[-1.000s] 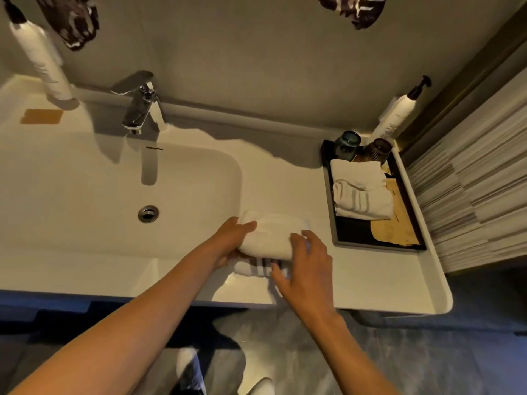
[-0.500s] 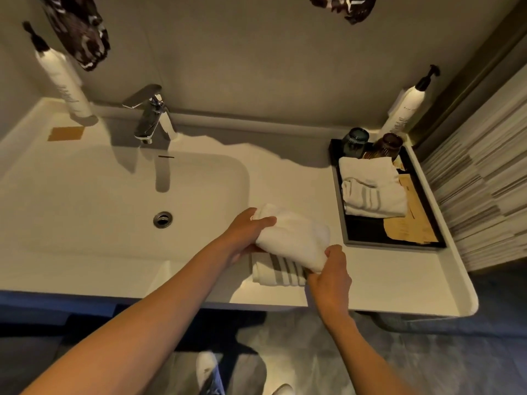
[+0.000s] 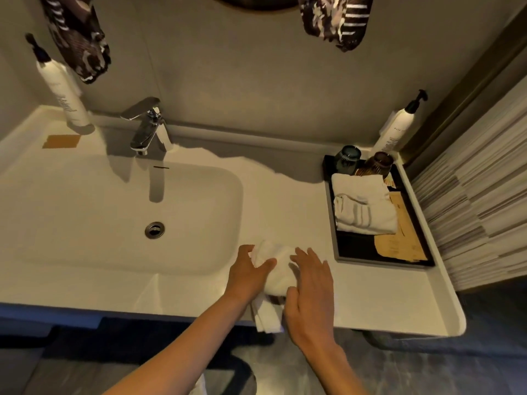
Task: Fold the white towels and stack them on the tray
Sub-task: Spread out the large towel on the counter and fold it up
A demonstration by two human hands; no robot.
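A small white towel (image 3: 278, 273) lies bunched on the white counter near its front edge, its lower end hanging over the rim. My left hand (image 3: 247, 273) pinches the towel's upper left corner between thumb and fingers. My right hand (image 3: 311, 283) lies flat against the towel's right side, fingers spread. A black tray (image 3: 356, 253) stands on the counter to the right, apart from both hands. Two folded white towels (image 3: 362, 205) with grey stripes rest in the tray's far half.
Brown paper sheets (image 3: 399, 240) lie in the tray's right part, two dark cups (image 3: 363, 162) at its far end. A pump bottle (image 3: 395, 128) stands behind it. The sink basin (image 3: 119, 212) and tap (image 3: 148, 126) lie left. A striped wall rises right.
The towel's lifted top fold has come down. My right hand released its pinch at the towel's lower edge and now rests flat on the side. The towel sits nearer the counter's front edge.
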